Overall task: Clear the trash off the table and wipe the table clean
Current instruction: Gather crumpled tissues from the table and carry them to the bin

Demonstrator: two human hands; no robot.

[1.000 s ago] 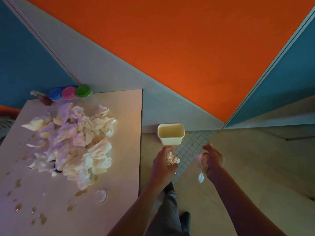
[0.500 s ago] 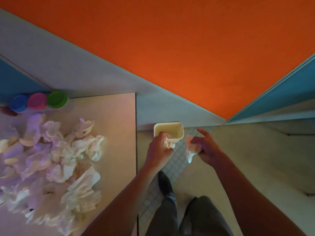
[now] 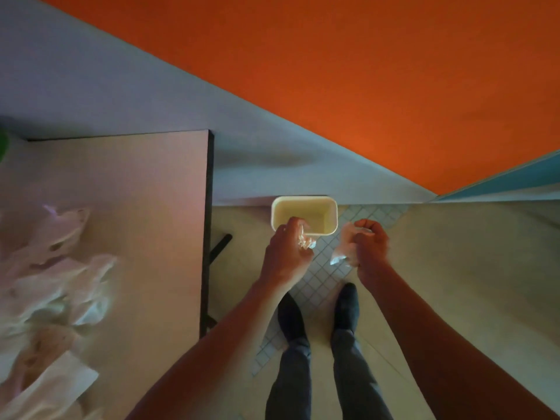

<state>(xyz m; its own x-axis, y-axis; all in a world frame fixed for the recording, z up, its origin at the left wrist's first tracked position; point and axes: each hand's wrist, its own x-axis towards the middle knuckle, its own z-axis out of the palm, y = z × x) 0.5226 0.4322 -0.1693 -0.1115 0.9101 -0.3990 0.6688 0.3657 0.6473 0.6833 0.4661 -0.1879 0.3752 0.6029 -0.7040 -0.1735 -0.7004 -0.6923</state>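
Observation:
My left hand (image 3: pixel 286 251) grips a crumpled white tissue (image 3: pixel 305 241) right at the near rim of a cream waste bin (image 3: pixel 328 207) that stands on the floor by the wall. My right hand (image 3: pixel 371 247) holds another crumpled tissue (image 3: pixel 344 248) just to the right of the bin's near corner. A pile of crumpled white tissues (image 3: pixel 54 286) lies on the pale table (image 3: pixel 145 207) at the left, blurred.
The table's dark right edge (image 3: pixel 207 231) runs close to my left arm. My two dark shoes (image 3: pixel 318 313) stand on the tiled floor below my hands. A grey, orange and blue wall rises behind the bin. A green lid (image 3: pixel 3 145) shows at the far left edge.
Both hands have moved forward with their tissues, from short of the bin to its near rim. The view has turned right, so most of the table slid out to the left.

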